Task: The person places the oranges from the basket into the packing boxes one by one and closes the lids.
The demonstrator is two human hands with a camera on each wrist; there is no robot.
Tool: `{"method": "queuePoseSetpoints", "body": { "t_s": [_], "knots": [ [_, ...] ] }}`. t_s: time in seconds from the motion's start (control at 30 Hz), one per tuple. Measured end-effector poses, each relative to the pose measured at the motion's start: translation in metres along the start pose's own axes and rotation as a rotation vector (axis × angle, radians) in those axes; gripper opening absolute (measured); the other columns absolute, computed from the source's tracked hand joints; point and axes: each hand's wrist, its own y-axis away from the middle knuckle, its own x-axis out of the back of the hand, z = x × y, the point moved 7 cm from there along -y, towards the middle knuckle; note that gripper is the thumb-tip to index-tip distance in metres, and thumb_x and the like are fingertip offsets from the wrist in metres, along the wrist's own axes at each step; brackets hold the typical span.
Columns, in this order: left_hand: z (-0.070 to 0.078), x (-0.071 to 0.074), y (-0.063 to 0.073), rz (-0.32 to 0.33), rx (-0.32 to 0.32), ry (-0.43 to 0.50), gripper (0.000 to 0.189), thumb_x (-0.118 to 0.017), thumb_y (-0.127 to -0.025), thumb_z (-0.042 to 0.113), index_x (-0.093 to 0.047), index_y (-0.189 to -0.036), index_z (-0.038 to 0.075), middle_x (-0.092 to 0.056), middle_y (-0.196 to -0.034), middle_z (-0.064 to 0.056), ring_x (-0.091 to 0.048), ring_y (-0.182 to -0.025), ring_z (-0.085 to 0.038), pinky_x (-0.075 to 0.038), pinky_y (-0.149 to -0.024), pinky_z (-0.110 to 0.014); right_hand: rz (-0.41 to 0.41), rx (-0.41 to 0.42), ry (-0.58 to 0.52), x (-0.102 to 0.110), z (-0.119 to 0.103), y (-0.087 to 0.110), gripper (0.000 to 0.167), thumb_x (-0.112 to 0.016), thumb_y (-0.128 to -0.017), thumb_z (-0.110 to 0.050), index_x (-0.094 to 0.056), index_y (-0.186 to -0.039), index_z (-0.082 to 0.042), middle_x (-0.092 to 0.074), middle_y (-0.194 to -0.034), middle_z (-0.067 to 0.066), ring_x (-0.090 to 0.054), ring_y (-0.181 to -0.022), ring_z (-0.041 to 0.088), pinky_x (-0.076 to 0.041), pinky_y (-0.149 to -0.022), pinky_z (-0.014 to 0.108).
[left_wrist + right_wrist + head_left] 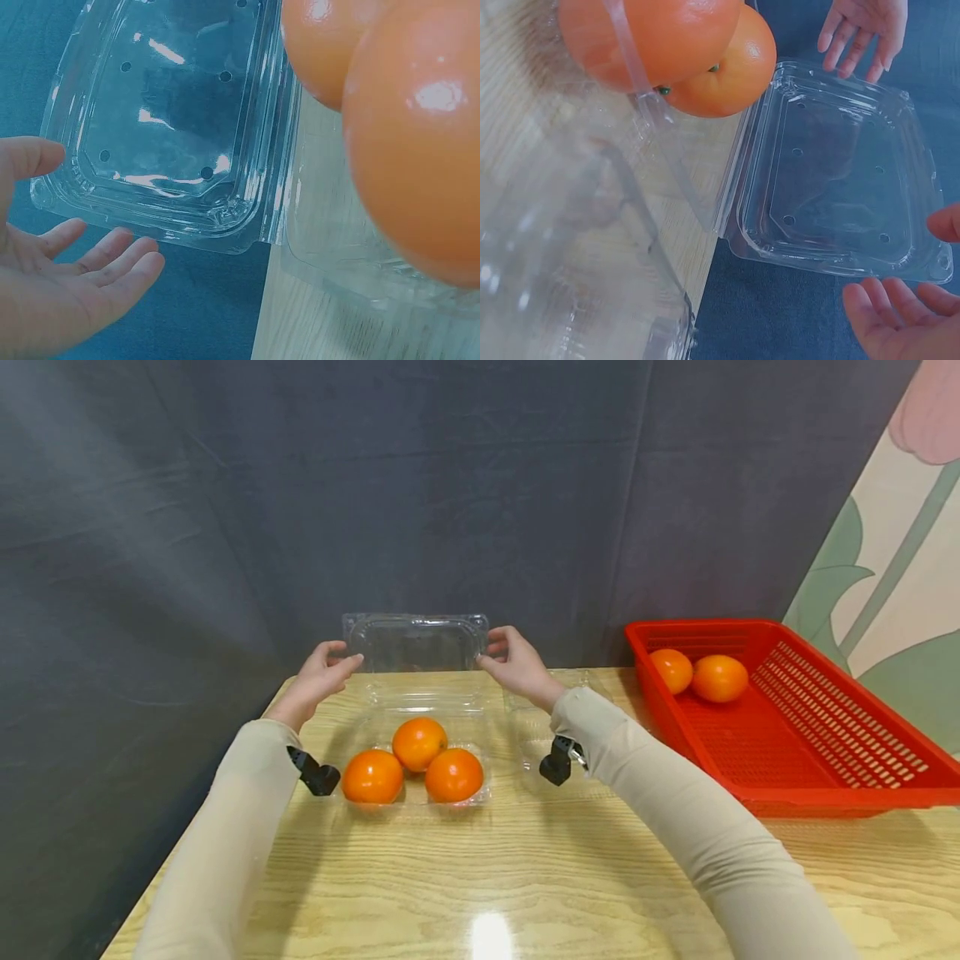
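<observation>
A clear plastic clamshell box [411, 814] stands on the table with its lid [420, 647] raised upright at the back. Inside sit three oranges [420, 743], one behind two. My left hand [318, 681] is at the lid's left edge, thumb near a corner and fingers spread loosely in the left wrist view. At the opposite edge is my right hand [517, 668], its thumb and fingers [900, 304] apart on either side of the lid's corner. Whether either hand touches the plastic is hard to tell.
Another clear plastic container [528, 739] stands to the right, partly hidden by my right forearm. Farther right, a red basket [832, 797] holds two oranges [720, 678]. A dark curtain [450, 510] hangs behind the wooden table [420, 893].
</observation>
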Motion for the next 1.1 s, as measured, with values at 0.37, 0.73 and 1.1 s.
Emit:
{"method": "queuePoseSetpoints", "body": {
  "t_s": [0.37, 0.73, 1.1],
  "knots": [
    [0.009, 0.003, 0.001, 0.033, -0.057, 0.014, 0.075, -0.045, -0.097, 0.033, 0.006, -0.151, 0.023, -0.022, -0.149, -0.026, -0.03, -0.136, -0.039, -0.029, -0.111, -0.055, -0.024, 0.052, 0.02, 0.005, -0.002, 0.001, 0.062, -0.056, -0.092, -0.02, -0.024, -0.145, -0.023, -0.053, -0.122, 0.017, -0.057, -0.107, 0.033, -0.05, -0.081, 0.04],
    [0.013, 0.01, 0.005, 0.084, -0.089, 0.011, 0.07, -0.043, -0.098, 0.035, 0.0, -0.152, 0.023, -0.024, -0.149, -0.025, -0.033, -0.134, -0.04, -0.03, -0.11, -0.055, -0.011, 0.101, 0.014, 0.008, -0.009, 0.005, 0.051, -0.053, -0.094, -0.016, -0.032, -0.14, -0.017, -0.054, -0.121, 0.018, -0.058, -0.107, 0.033, -0.051, -0.083, 0.041],
    [0.013, 0.018, 0.01, 0.148, -0.114, 0.095, 0.06, -0.042, -0.098, 0.034, -0.017, -0.149, 0.015, -0.031, -0.144, -0.026, -0.037, -0.131, -0.04, -0.033, -0.11, -0.05, 0.05, 0.143, -0.026, 0.012, -0.013, 0.007, 0.036, -0.053, -0.093, -0.013, -0.046, -0.128, -0.006, -0.057, -0.119, 0.02, -0.058, -0.106, 0.035, -0.05, -0.086, 0.042]
  ]
}}
